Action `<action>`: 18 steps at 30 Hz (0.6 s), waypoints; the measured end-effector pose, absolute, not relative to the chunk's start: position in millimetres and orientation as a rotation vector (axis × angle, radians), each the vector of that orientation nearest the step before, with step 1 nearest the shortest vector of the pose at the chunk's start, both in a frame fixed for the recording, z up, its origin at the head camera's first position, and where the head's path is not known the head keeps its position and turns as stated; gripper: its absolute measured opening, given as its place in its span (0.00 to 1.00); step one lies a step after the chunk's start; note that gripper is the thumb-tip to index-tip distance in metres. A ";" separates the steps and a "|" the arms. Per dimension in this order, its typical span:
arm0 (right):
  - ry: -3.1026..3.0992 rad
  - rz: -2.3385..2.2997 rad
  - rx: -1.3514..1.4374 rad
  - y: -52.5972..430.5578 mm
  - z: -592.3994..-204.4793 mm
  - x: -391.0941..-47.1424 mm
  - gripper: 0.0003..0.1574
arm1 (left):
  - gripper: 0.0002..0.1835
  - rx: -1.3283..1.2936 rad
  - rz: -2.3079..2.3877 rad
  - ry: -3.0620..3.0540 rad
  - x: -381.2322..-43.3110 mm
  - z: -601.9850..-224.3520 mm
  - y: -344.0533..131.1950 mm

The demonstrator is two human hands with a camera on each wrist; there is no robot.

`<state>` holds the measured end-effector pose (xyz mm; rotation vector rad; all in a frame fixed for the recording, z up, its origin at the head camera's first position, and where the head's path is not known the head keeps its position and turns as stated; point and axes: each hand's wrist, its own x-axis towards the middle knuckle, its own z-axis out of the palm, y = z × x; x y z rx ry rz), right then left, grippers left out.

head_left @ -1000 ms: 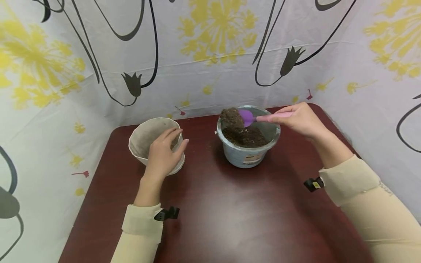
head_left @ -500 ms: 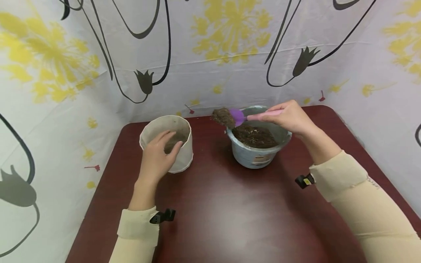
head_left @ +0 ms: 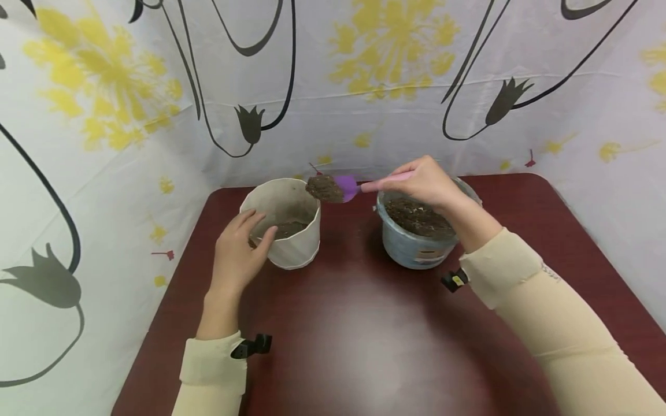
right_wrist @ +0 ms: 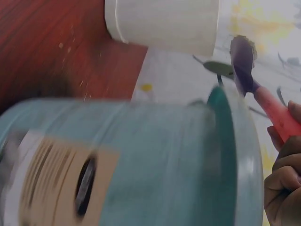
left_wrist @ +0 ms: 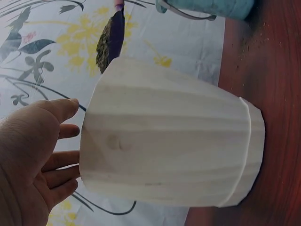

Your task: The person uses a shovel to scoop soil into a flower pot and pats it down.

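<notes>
Cloth: flower-patterned, upright behind the far edge of the table and along its left and right sides.
Table: dark red, its surface running from the far edge to the near side; a strip of it separates the blue bucket from the white pot.
Bucket: upright, far right, in from the right edge, partly filled with soil.
Pot: upright, mouth up, far left, near the far edge, with soil low inside.
Right hand: fingers clamped on the pink handle of the trowel, raised over the bucket, forearm slanting in from the near right.
Left hand: fingers and thumb apart, at the pot's left rim; I cannot tell whether they touch.
Trowel: roughly level, purple blade heaped with soil, just above the pot's right rim.
</notes>
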<state>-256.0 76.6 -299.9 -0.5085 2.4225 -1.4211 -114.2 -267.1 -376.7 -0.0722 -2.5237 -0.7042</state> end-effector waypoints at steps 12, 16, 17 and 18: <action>2.801 -1.141 -0.769 5.6 -311.6 -245.0 0.17 | 0.22 -0.041 -0.708 -2.528 -108.0 -385.9 -278.3; 2.962 -0.983 -1.044 -2.1 -320.4 -239.9 0.16 | 0.22 -0.023 -0.711 -2.529 -107.0 -387.2 -281.9; 3.002 -0.951 -1.119 -3.3 -322.8 -238.6 0.16 | 0.21 -0.017 -0.714 -2.530 -106.7 -387.7 -283.0; 3.038 -0.927 -1.191 -4.3 -324.6 -236.7 0.15 | 0.21 -0.012 -0.718 -2.529 -106.7 -388.3 -284.1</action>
